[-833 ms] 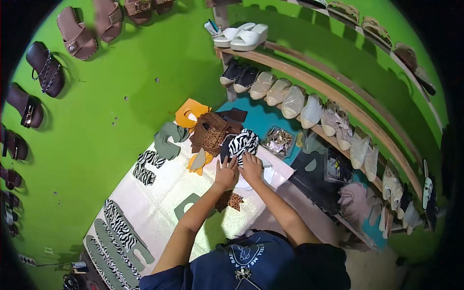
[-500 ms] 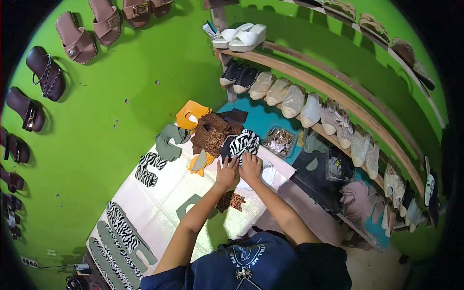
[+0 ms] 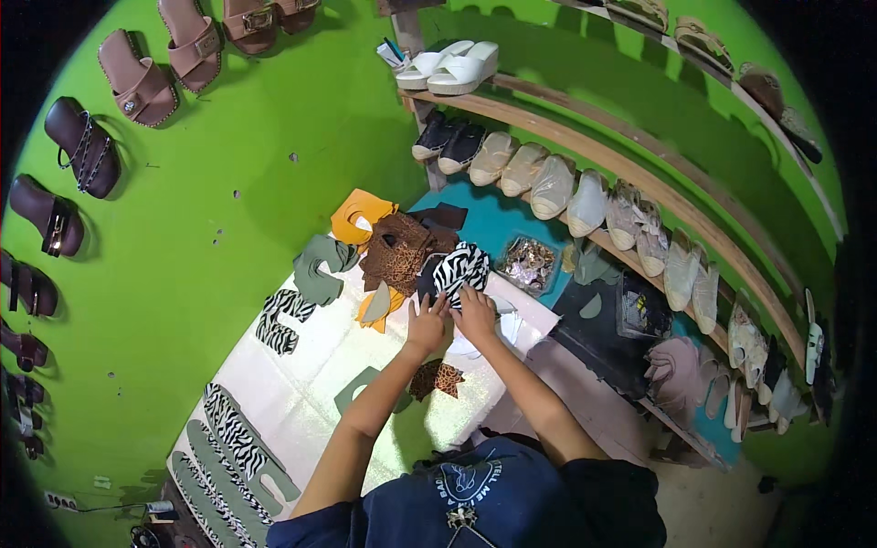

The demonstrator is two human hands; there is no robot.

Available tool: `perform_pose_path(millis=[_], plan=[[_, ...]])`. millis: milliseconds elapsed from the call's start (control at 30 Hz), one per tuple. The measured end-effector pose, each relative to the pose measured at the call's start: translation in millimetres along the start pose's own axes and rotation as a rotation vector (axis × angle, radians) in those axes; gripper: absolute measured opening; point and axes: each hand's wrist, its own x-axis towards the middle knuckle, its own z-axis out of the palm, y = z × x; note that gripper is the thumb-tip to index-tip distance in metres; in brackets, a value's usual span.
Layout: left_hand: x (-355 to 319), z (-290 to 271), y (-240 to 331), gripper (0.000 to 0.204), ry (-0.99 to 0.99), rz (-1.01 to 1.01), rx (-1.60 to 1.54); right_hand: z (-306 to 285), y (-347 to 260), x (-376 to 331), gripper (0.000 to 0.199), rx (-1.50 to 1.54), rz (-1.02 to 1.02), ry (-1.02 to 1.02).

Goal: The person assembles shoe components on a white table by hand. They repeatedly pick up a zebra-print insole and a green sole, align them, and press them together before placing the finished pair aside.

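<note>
The left hand (image 3: 426, 329) has shifted its fingers, now spread beside the right hand (image 3: 474, 317), whose pinch I can't tell, at zebra-print fabric (image 3: 463, 267) far right on the worktable (image 3: 331, 349), where uneven pulling could crease it.

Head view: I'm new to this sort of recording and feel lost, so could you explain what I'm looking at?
There is no machine here: a person works with two bare hands. The camera sits on their head and looks down through a very wide lens, so straight edges bend. Left in the picture is the person's left.

The left hand and right hand are at the near edge of a zebra-striped bundle; whether the fingers grip it is hard to tell. Around it on the pale tabletop lie leopard-print pieces, grey-green pieces and orange pieces. Sandals line the green wall.
</note>
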Motion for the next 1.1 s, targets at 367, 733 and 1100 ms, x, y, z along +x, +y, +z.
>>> perform_pose_path(millis=[367, 733, 1100], plan=[[1, -11, 5, 0.06, -0.023, -0.003, -0.01, -8, 16, 10, 0.023, 0.238, -0.034, 0.068], [7, -12, 13, 0.051, 0.049, 0.012, -0.038, -4, 68, 32, 0.026, 0.705, 0.028, -0.009], [5, -4, 6, 0.048, 0.073, -0.014, -0.024, -39, 53, 41, 0.025, 0.719, 0.1, -0.03]])
